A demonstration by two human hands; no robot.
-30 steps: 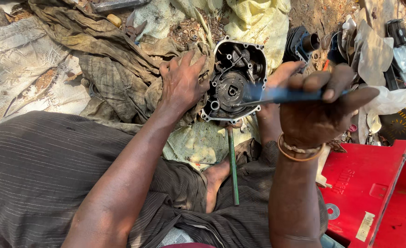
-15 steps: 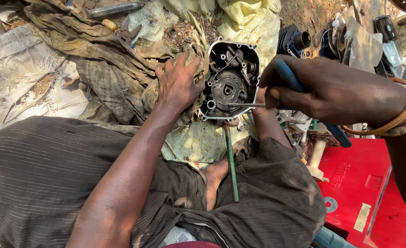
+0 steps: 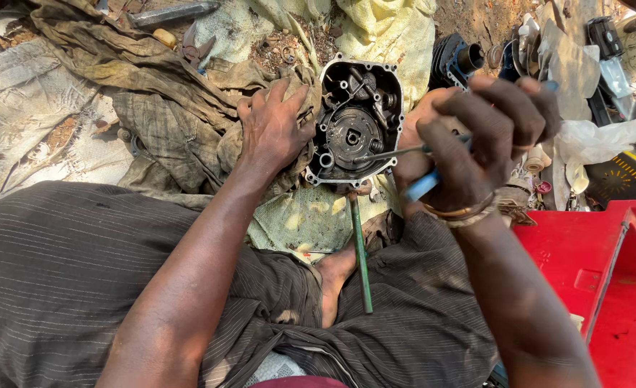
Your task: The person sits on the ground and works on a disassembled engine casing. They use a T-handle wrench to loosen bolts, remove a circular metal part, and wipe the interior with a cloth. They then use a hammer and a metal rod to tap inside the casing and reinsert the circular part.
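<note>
The engine case (image 3: 355,123) stands open at twelve o'clock from the lap. The left hand (image 3: 273,129) presses flat on its nine o'clock edge; the right hand (image 3: 485,136), at three o'clock, is clamped around a screwdriver (image 3: 404,152) whose shaft runs sideways, tip at the round hub.

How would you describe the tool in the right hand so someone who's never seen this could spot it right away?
Start at the open engine casing on the cloths between the person's knees. The right hand is closed around a screwdriver whose thin metal shaft reaches into the casing. Its light blue handle sets it apart from the longer green rod lying below the casing, which no hand holds.
</note>
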